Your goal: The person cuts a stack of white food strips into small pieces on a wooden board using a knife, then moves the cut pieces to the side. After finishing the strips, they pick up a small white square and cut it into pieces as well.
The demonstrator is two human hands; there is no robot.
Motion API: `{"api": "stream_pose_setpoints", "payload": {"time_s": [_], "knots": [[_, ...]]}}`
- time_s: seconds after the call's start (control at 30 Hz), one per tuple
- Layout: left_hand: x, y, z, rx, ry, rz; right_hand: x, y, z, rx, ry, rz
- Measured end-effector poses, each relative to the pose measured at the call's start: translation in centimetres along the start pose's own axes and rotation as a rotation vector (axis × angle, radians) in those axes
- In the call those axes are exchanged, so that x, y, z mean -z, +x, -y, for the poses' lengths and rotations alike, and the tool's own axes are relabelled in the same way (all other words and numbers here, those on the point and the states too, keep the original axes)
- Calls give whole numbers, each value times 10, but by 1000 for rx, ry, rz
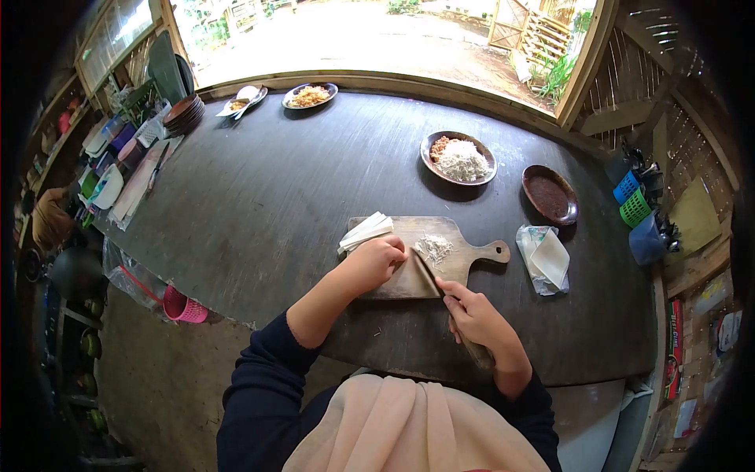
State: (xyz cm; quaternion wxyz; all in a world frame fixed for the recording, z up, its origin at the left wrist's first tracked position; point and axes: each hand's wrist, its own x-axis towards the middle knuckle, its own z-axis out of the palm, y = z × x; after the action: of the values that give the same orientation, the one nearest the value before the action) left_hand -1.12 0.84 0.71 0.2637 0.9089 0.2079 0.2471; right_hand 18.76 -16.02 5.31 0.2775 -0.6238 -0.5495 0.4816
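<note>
A wooden cutting board (pixel 409 289) lies on the dark table in front of me. My right hand (pixel 476 313) is wrapped round the handle of a knife (pixel 426 269), its blade pointing away from me over the middle of the board. Just left of the blade, my left hand (pixel 376 261) rests on the board with its fingers curled together; what they pinch is too small to name. White strips (pixel 368 231) lie at the board's far left corner, partly behind that hand. Right of the blade tip is a small heap of thin white shreds (pixel 434 248).
Beyond the board stands a plate (pixel 491 175) with white shreds and reddish-brown food. To the right are a brown dish (pixel 550 195) and a plastic packet (pixel 544 259). Food plates (pixel 310 97) and stacked brown plates (pixel 183 116) line the far left. Utensil baskets (pixel 634 208) hang at right.
</note>
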Motion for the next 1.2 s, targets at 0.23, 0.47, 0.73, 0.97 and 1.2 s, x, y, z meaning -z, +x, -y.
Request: {"api": "stream_pose_setpoints", "payload": {"time_s": [0.23,0.47,0.73,0.97,1.2], "knots": [[3,0,-2,44,-3,47,3,-2,6,6,-17,-10],[1,-2,-4,77,1,51,6,0,1,-28,37,-85],[2,-3,-14,73,2,42,12,7,-4,-47,159,-136],[-6,-3,-5,14,24,15,17,9,-12,-33,154,9],[-10,-3,-9,13,-16,-29,25,9,-8,-70,177,84]]}}
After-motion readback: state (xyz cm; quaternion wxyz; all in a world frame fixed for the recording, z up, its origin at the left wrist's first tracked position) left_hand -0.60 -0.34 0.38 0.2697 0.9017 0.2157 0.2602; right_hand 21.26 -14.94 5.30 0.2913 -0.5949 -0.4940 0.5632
